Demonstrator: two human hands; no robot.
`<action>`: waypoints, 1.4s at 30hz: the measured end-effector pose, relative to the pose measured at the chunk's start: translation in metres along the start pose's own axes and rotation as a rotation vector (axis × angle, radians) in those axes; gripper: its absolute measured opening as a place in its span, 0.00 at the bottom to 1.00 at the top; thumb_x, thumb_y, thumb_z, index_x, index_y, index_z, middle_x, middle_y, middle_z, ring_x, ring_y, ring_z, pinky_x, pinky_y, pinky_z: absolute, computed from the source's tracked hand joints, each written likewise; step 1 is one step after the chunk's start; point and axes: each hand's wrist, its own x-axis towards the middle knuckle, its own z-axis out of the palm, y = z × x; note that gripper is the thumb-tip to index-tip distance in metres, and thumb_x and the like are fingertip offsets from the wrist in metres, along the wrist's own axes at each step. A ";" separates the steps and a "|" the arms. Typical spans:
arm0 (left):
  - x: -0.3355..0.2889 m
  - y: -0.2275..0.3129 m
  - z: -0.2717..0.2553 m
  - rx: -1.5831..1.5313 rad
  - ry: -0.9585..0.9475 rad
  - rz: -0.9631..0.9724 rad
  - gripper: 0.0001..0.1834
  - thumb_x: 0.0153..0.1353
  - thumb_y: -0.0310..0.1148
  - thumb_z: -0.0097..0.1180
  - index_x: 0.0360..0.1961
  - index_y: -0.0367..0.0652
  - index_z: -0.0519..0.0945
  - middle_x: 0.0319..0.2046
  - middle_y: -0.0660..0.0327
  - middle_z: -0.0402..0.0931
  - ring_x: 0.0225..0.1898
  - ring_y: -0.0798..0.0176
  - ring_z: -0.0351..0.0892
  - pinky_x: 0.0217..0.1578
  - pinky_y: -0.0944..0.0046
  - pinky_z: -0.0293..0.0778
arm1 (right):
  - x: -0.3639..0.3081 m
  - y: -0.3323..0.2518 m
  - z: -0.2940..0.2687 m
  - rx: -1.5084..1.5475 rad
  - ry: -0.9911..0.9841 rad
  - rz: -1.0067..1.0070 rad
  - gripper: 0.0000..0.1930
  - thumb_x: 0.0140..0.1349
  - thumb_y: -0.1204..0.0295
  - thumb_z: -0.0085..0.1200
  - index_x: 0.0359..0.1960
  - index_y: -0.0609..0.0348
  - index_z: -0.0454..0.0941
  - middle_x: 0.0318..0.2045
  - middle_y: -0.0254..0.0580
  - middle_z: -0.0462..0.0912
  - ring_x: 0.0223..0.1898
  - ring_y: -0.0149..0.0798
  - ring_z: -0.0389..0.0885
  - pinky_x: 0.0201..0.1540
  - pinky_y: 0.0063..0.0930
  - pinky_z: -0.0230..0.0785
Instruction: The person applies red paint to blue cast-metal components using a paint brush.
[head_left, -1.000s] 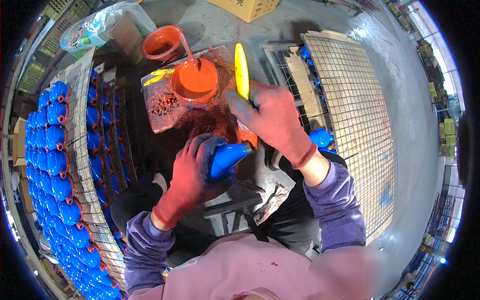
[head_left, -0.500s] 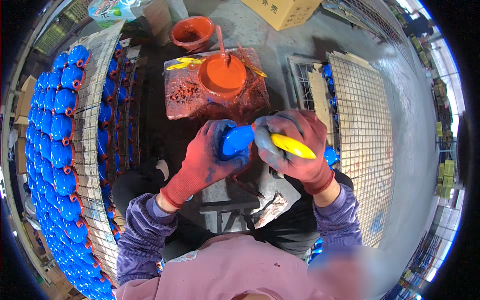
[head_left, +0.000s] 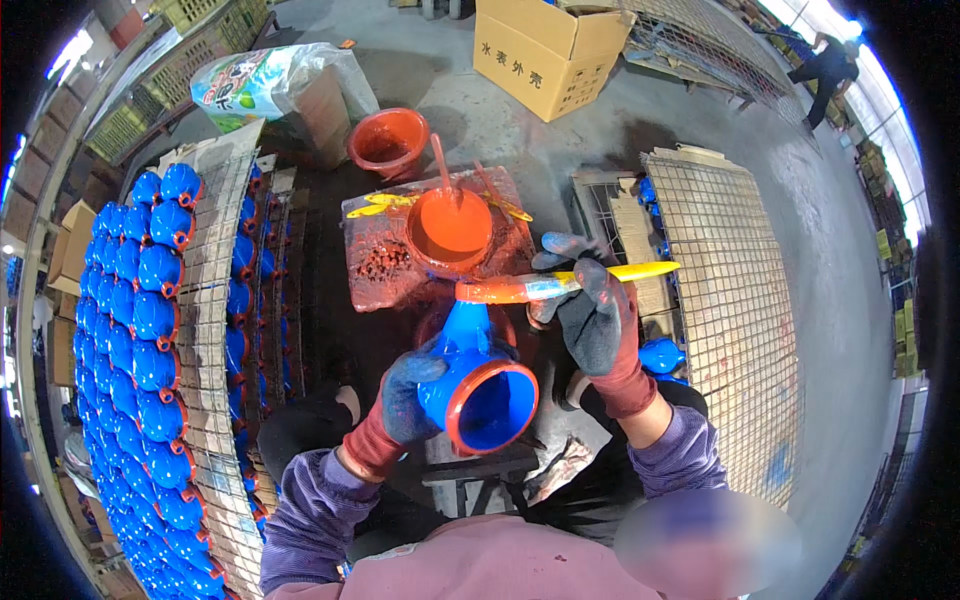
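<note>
My gloved left hand [head_left: 408,395] is closed on a blue pipe fitting [head_left: 463,345], a rounded body with a narrower neck. Its wide round mouth tilts toward me and has an orange-red rim. In my gloved right hand [head_left: 592,325] is a paintbrush [head_left: 645,270] with a yellow handle, pinched between the fingers and lying nearly level. The brush's orange-coated end meets the tip of the fitting's neck, hiding that tip. Beyond both hands, a bowl of orange-red paint [head_left: 450,232] with a stick in it rests on a paint-stained board [head_left: 375,265].
Many blue fittings with orange-red rims [head_left: 155,315] are stacked at my left, beside a wire mesh panel [head_left: 215,280]. Another mesh rack [head_left: 730,300] stands at right. Farther off are a red basin [head_left: 388,140], a cardboard box [head_left: 545,60] and a person [head_left: 828,75].
The fitting has turned in my left hand, bringing its wide mouth into view. My right hand has opened out, and the brush has swung level across the neck. The view has tilted upward.
</note>
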 end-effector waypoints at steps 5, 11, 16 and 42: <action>0.001 -0.008 -0.002 -0.272 -0.212 -0.136 0.43 0.41 0.49 0.63 0.59 0.41 0.67 0.55 0.42 0.69 0.56 0.39 0.71 0.57 0.41 0.69 | -0.003 0.015 -0.009 0.110 0.075 0.127 0.22 0.66 0.58 0.47 0.52 0.65 0.71 0.44 0.52 0.79 0.39 0.45 0.84 0.35 0.31 0.78; -0.003 -0.004 -0.013 -0.112 -0.254 -0.212 0.44 0.48 0.39 0.64 0.64 0.35 0.60 0.58 0.45 0.67 0.56 0.43 0.72 0.58 0.45 0.68 | 0.000 0.006 -0.012 0.203 0.019 0.087 0.19 0.65 0.61 0.47 0.49 0.65 0.70 0.43 0.52 0.78 0.38 0.50 0.84 0.34 0.34 0.79; -0.002 -0.010 -0.009 0.016 -0.058 -0.142 0.42 0.43 0.39 0.65 0.59 0.31 0.64 0.52 0.40 0.71 0.51 0.37 0.75 0.56 0.38 0.69 | -0.009 -0.030 0.023 -0.031 0.025 -0.019 0.13 0.65 0.69 0.44 0.45 0.66 0.69 0.38 0.52 0.79 0.33 0.44 0.84 0.25 0.26 0.78; 0.024 -0.004 -0.009 -0.558 0.093 0.180 0.40 0.62 0.65 0.41 0.61 0.41 0.68 0.57 0.48 0.71 0.57 0.43 0.73 0.59 0.42 0.68 | 0.003 -0.005 -0.062 -0.242 0.311 0.124 0.21 0.68 0.60 0.43 0.48 0.68 0.72 0.35 0.48 0.80 0.26 0.36 0.81 0.27 0.25 0.74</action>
